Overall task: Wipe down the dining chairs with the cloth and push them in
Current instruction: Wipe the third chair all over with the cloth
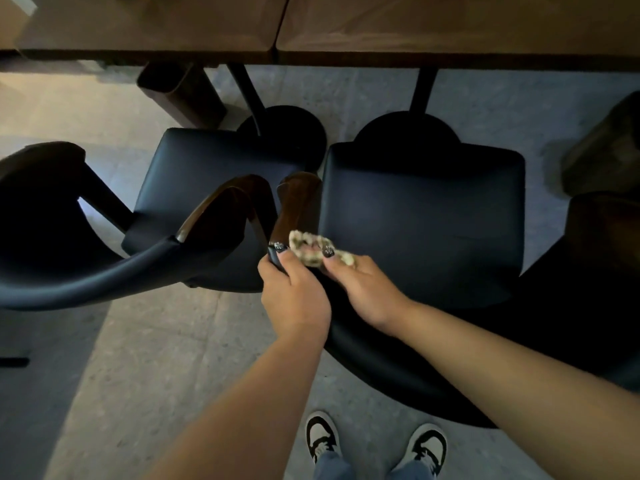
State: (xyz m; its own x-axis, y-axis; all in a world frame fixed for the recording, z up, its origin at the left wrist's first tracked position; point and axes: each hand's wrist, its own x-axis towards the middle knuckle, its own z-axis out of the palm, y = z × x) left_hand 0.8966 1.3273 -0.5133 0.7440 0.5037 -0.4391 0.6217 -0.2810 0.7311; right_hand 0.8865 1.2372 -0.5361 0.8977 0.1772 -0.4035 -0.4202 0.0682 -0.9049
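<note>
At the near end of the right chair's (420, 216) wooden armrest (298, 206), the right hand (363, 289) pinches a bunched cloth (311, 245) against the wood, while the left hand (294, 296) grips the rail just left of it. The armrest's long axis runs away from the hands toward the table (450, 26), so a wipe would likely travel straight outward, and the right hand is the one placed for it. The left chair (194, 188) stands just beside, both pulled out.

no readable text, labels, or signs
</note>
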